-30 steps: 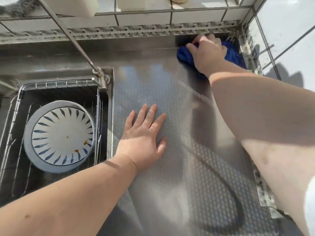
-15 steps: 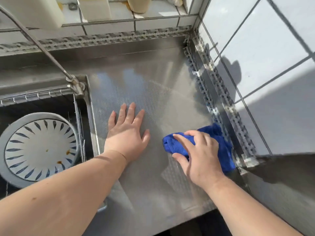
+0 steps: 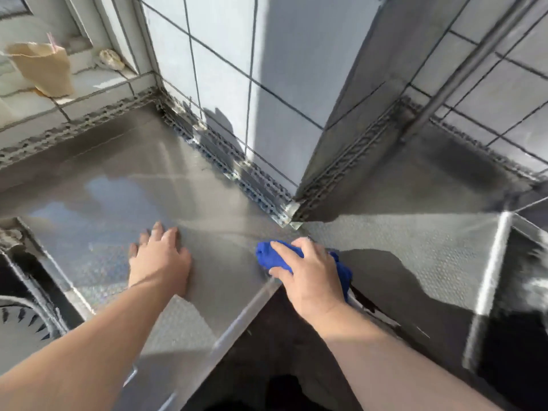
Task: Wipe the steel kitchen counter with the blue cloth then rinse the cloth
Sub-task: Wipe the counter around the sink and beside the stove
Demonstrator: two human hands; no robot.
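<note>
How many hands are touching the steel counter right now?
1: the left hand lies flat on the steel counter. The right hand grips the blue cloth at the counter's front edge instead.

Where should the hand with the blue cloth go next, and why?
Probably sideways to the right, along the front edge. The right hand presses the blue cloth at the inner corner of the steel counter, and the stretch of counter beyond it lies ahead. The left hand rests flat, bracing.

counter (image 3: 225, 262): steel, fine embossed texture, semi-gloss
cloth (image 3: 274, 258): blue, soft, matt
wall tiles (image 3: 281, 69): glazed, smooth
cup (image 3: 44, 66): paper, matt
</note>
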